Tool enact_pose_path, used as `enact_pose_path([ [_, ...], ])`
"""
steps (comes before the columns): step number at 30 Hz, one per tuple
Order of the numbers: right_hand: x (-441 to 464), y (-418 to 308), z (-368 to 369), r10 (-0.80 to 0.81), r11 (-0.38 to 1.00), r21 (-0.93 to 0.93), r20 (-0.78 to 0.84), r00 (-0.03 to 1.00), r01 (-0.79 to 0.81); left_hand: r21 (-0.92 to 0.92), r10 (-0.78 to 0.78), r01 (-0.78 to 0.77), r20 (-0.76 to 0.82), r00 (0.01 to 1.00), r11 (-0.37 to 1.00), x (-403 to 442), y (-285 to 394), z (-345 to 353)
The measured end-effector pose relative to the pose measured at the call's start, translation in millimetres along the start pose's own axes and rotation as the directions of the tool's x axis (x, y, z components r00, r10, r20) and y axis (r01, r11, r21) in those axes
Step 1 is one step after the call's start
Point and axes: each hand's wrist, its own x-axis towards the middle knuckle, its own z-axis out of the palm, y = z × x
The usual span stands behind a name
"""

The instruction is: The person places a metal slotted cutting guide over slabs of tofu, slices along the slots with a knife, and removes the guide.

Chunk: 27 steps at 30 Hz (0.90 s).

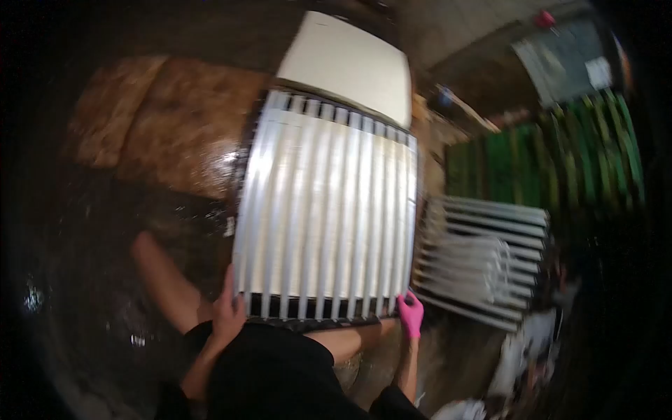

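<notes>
A slatted metal rack (pixel 327 203) with long silvery bars lies over a pale cream sheet (pixel 343 287), which shows between the bars. My left hand (pixel 227 316), ungloved, is closed on the rack's near left corner. At the near right corner, my right hand (pixel 411 315) in a pink glove grips the rack's edge, with the fingertips partly hidden. Beyond the rack's far end, a second pale cream slab or sheet (pixel 350 66) extends away from me.
Wet brown boards (pixel 189 126) lie on the dark, wet floor at left. Another slatted rack (pixel 483 259) rests at right, with a blurred pale object on it. Behind it are green slatted pieces (pixel 539 157) and a grey panel (pixel 567 63). My legs flank the near end.
</notes>
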Motion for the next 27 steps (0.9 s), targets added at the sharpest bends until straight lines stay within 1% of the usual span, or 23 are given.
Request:
enact_pose_path([
  [1,1,1,0,-0.056,0.997,-0.045,0.000,0.998,0.056,0.016,0.013,-0.013,-0.003,1.000,1.000,4,4,-2],
  [2,2,2,-5,-0.107,0.985,-0.133,0.009,0.994,0.107,-0.030,0.026,-0.026,0.009,1.000,0.999,7,3,-2],
  [3,12,17,-8,-0.066,0.988,-0.136,0.009,0.998,0.066,-0.048,0.005,-0.004,0.007,1.000,0.999,11,-4,1],
  [5,16,20,-12,-0.065,0.988,-0.134,0.058,0.996,0.072,-0.225,-0.053,0.047,-0.024,0.998,0.973,33,-4,4],
  [6,18,16,-14,-0.076,0.983,-0.160,0.089,0.993,0.090,-0.255,-0.067,0.060,-0.020,0.998,0.965,50,6,1],
  [8,11,-1,-22,-0.091,0.968,-0.218,0.170,0.981,0.128,-0.338,0.006,-0.016,-0.031,0.999,0.941,89,12,-3],
  [9,4,-21,-31,-0.193,0.931,-0.284,0.147,0.970,0.228,-0.360,0.063,-0.076,-0.048,0.997,0.930,113,1,1],
  [10,9,-26,-36,-0.199,0.938,-0.284,0.034,0.979,0.200,-0.379,0.121,-0.139,-0.071,0.990,0.915,140,-11,8],
  [11,14,-35,-49,-0.336,0.910,-0.279,-0.057,0.940,0.308,-0.359,0.134,-0.141,-0.045,0.990,0.923,166,-20,11],
  [12,6,-71,-61,-0.312,0.948,-0.125,-0.180,0.933,0.293,-0.314,0.130,-0.137,-0.045,0.991,0.939,187,-33,19],
  [13,-7,-112,-63,-0.397,0.912,-0.037,-0.336,0.854,0.409,-0.259,0.118,-0.125,-0.044,0.992,0.958,204,-17,22],
  [14,-31,-162,-55,-0.427,0.819,0.113,-0.533,0.730,0.562,-0.113,0.246,-0.254,-0.081,0.966,0.961,225,-32,30],
  [15,-45,-198,-34,-0.378,0.672,0.232,-0.710,0.595,0.704,-0.059,0.223,-0.231,-0.109,0.969,0.971,235,-40,39],
  [16,-39,-210,0,-0.456,0.648,0.271,-0.610,0.648,0.712,-0.006,0.201,-0.203,-0.137,0.970,0.979,245,-46,47],
  [17,-35,-220,33,-0.528,0.624,0.309,-0.512,0.678,0.718,-0.070,0.184,-0.193,-0.124,0.975,0.979,244,-33,45],
  [18,-33,-229,62,-0.594,0.604,0.336,-0.415,0.689,0.723,-0.100,0.134,-0.140,-0.070,0.989,0.985,244,-23,38],
  [19,-31,-237,87,-0.655,0.585,0.355,-0.323,0.683,0.729,-0.100,0.205,-0.215,-0.101,0.974,0.972,246,-30,42],
  [21,-27,-253,135,-0.757,0.554,0.376,-0.144,0.637,0.743,-0.069,0.243,-0.254,-0.137,0.960,0.965,248,-40,48],
  [22,-24,-262,159,-0.796,0.539,0.383,-0.057,0.602,0.750,-0.082,0.214,-0.225,-0.124,0.969,0.971,246,-37,48],
  [23,-12,-282,200,-0.819,0.510,0.405,-0.042,0.573,0.759,-0.096,0.186,-0.197,-0.110,0.976,0.976,244,-32,46],
  [24,-1,-304,236,-0.839,0.459,0.401,-0.097,0.536,0.792,-0.110,0.159,-0.170,-0.097,0.982,0.979,242,-27,42],
  [25,10,-327,263,-0.846,0.451,0.420,-0.081,0.527,0.788,-0.116,0.120,-0.127,-0.066,0.991,0.985,239,-21,38],
  [27,34,-377,304,-0.850,0.469,0.360,-0.063,0.522,0.807,-0.120,0.041,-0.041,-0.003,0.999,0.992,237,-13,31],
])
